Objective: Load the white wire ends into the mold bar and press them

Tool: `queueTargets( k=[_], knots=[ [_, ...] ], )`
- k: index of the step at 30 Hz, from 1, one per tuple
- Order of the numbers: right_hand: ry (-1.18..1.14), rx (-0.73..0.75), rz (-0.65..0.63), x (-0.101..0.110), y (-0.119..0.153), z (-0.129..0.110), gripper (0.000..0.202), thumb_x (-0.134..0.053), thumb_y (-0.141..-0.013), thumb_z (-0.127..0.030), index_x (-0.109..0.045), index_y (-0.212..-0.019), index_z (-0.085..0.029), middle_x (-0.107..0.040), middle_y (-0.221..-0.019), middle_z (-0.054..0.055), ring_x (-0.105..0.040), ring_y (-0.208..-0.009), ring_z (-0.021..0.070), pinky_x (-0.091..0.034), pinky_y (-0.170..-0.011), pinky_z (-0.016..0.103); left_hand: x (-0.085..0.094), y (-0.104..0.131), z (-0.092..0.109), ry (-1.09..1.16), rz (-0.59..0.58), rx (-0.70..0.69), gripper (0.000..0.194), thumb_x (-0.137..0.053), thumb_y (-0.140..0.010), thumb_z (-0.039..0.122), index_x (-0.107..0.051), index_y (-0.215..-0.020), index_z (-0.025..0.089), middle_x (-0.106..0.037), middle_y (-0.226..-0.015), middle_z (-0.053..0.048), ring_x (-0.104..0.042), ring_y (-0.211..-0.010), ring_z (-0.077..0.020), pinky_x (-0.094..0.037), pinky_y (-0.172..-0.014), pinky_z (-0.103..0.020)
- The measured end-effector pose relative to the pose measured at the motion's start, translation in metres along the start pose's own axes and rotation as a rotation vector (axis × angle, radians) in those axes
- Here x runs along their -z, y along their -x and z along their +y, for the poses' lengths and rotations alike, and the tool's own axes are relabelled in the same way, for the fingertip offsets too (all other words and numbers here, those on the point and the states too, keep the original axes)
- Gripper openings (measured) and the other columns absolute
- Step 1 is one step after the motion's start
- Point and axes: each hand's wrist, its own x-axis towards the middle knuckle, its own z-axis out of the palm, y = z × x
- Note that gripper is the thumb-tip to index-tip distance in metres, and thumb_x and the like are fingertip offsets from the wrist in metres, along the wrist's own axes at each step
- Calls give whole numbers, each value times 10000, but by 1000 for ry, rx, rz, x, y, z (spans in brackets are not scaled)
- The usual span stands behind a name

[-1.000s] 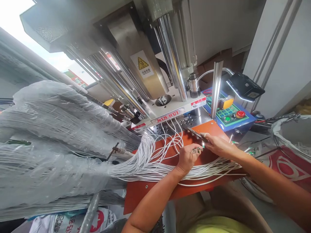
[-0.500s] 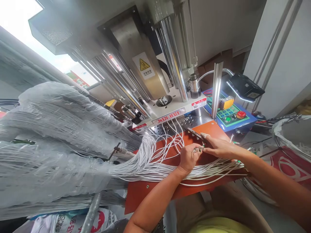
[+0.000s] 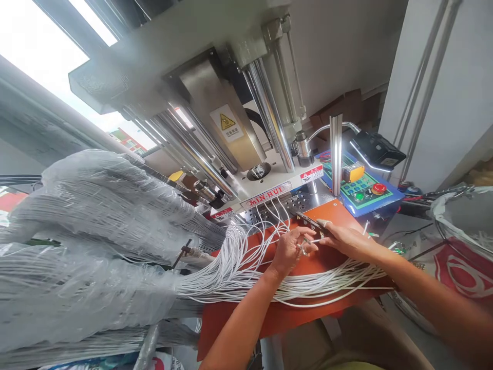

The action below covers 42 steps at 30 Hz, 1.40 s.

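Note:
My left hand [image 3: 289, 253] is over the red-brown board [image 3: 239, 324], its fingers curled around small shiny metal pieces [image 3: 305, 248]. A short white piece [image 3: 316, 240], perhaps a cable end, spans the space between its fingertips and my right thumb. Close by, my right hand [image 3: 344, 240] is closed at the near end of a dark narrow metal bar [image 3: 308, 222] with small fittings along its side. Something pale covers one right fingertip. White cables [image 3: 246, 282] run in a thick bundle across the board, beneath my wrists. My fingers partly hide the small pieces.
A press [image 3: 269, 194] with steel columns stands behind the board, several cables leading under its plate. To its right are a control box [image 3: 365, 187] with buttons and a black lamp [image 3: 379, 149]. Plastic-wrapped cable bundles [image 3: 108, 205] fill the left. A clamp [image 3: 185, 250] sits beside them.
My left hand has moved slightly left, and its fingers have loosened around the metal pieces. A white piece now shows between the hands. My right hand stays by the bar; the camera view has shifted.

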Motion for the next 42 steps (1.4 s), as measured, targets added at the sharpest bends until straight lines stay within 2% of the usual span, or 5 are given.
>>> queueTargets(
  k=[10, 18, 25, 30, 42],
  knots=[
    [-86, 23, 39, 6, 7, -16, 393, -489, -883, -392, -468, -1255, -266, -660, -1135, 73, -632, -1019, 251, -465, -825, 340, 7, -3, 25, -113, -191, -73, 414, -474, -937, 444, -406, -1262, 198, -461, -688, 43, -433, -612, -113, -388, -652, -264],
    [-44, 52, 73, -2, 4, -2, 436, -482, -885, -399, -435, -1298, -264, -674, -1093, 71, -635, -998, 253, -456, -805, 334, -2, -3, 1, -13, 50, -11, 272, -519, -926, 386, -483, -1121, 199, -576, -730, 17, -487, -582, -86, -429, -603, -228],
    [-14, 12, 52, -1, 5, -8, 218, -470, -893, -379, -468, -1056, -233, -670, -956, 56, -638, -845, 228, -439, -725, 315, -5, -12, -6, -28, 174, 285, 280, -523, -890, 404, -552, -1000, 148, -638, -655, 3, -489, -404, -70, -376, -410, -193],
    [67, -31, 69, -7, 5, -9, 262, -489, -885, -342, -470, -1110, -209, -669, -971, 84, -648, -881, 255, -440, -713, 322, 1, -21, -16, 270, 2, 565, 314, -662, -747, 415, -600, -799, 111, -599, -566, 3, -462, -396, -55, -317, -386, -170],
    [183, -24, 137, -24, 7, -5, 439, -445, -932, -373, -365, -1337, -222, -645, -1106, 109, -638, -970, 247, -448, -717, 309, -2, -40, -9, 283, -102, 738, 165, -657, -689, 277, -671, -695, 113, -559, -525, 24, -428, -398, -44, -294, -380, -171]
  ],
)
